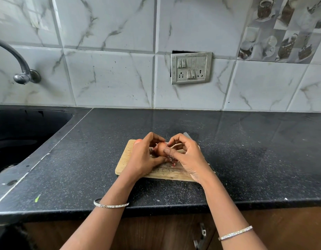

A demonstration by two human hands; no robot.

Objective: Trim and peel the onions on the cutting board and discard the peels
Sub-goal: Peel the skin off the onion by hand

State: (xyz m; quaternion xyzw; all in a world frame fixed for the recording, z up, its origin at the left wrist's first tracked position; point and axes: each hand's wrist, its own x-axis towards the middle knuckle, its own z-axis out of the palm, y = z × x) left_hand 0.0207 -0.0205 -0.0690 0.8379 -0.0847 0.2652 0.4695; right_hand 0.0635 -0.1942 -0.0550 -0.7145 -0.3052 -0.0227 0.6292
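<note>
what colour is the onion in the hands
The onion is reddish-brown; the head view shows it best.

Your cutting board (123, 159) lies on the table (246, 159), sink (30, 127) to its left. The switch panel (191, 68) sits on the wall (111, 78) behind.

Reaches forward with both forearms, cups the onion (160, 148) in the curled fingers of the left hand (143, 158) and pinches it with thumb and fingertips of the right hand (188, 156)
</note>
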